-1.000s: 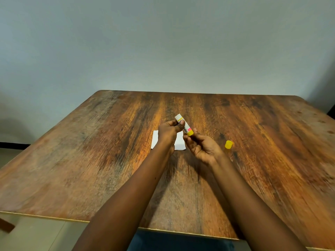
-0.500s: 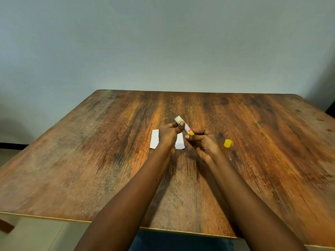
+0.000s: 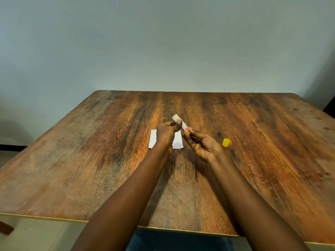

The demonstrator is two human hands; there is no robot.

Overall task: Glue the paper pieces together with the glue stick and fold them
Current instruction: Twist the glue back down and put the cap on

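Observation:
A white glue stick with yellow and pink markings is held tilted above the table's middle. My left hand grips its barrel near the upper end, thumb across it. My right hand pinches the yellow base end with its fingertips, palm turned up. The glue stick's yellow cap lies by itself on the table, just right of my right hand. White paper lies flat on the table beneath my hands, largely hidden by the left hand; how many pieces it is I cannot tell.
The wooden table has its near edge toward me and its far edge close to a plain grey wall. A dark object shows at the far right edge of view, beside the table.
My right hand's fingers have shifted on the glue stick's yellow base, curling over it and then opening with the palm up again. The stick, left hand, paper and cap stay where they were.

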